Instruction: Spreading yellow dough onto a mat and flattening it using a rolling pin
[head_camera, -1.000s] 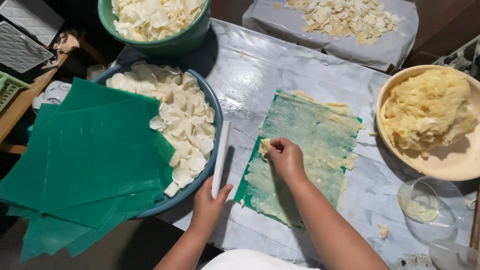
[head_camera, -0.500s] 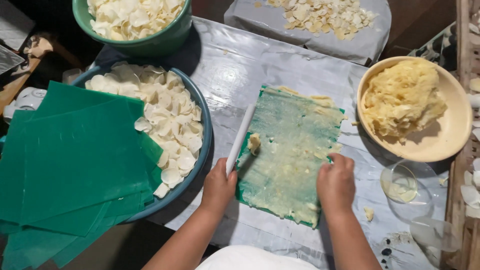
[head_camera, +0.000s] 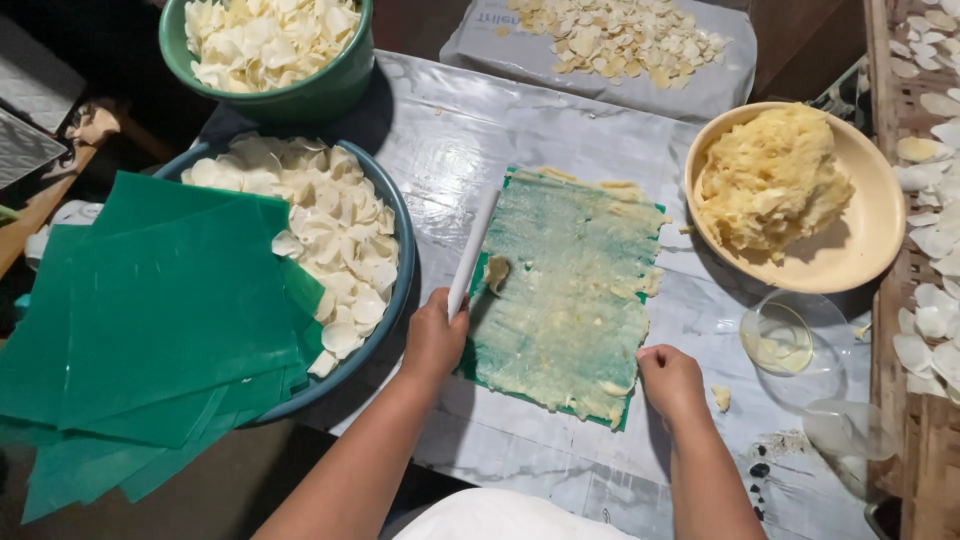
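Head view | left hand (head_camera: 432, 340) grips smooth white stick (head_camera: 472, 253) | pasty green sheet (head_camera: 565, 295)

The sheet (head_camera: 575, 290) spread with paste lies between the left hand (head_camera: 432, 338) and right hand (head_camera: 671, 380), a roller (head_camera: 471, 253) running ahead of the left fingers. Left of those fingers sits a basin of chips (head_camera: 330, 230) under stacked sheets (head_camera: 160, 320). A dough bowl (head_camera: 860, 250) stands beyond the right fingers, with a glass lid (head_camera: 790, 345) just right of them.
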